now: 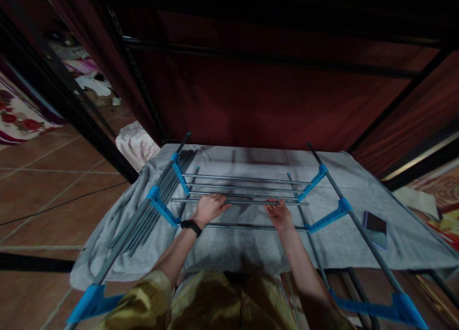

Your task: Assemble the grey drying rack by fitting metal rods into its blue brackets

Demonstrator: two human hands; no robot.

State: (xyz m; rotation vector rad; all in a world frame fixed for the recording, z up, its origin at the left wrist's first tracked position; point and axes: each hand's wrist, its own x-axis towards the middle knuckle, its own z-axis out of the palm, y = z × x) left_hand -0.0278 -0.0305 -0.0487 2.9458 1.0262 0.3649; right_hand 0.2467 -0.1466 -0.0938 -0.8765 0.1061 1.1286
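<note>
My left hand (210, 208), with a black watch (191, 227) at the wrist, is closed over a loose grey metal tube (247, 203) from above. Farther right, the palm of my right hand (279, 216) faces up, its fingers curled around the same tube. The tube lies level across the inside of a partly built rack with grey uprights (373, 248) and blue plastic brackets (328, 216). Several crossbars (247, 179) span between the brackets on either side. Neither end of the held tube shows a clear fit into a bracket.
Several loose grey tubes (158, 215) lie in a bundle at the left on a grey blanket (244, 251). A phone (375, 229) rests at the right. Dark red cloth (265, 105) on a black frame rises behind. Brown tiles (46, 201) cover the floor.
</note>
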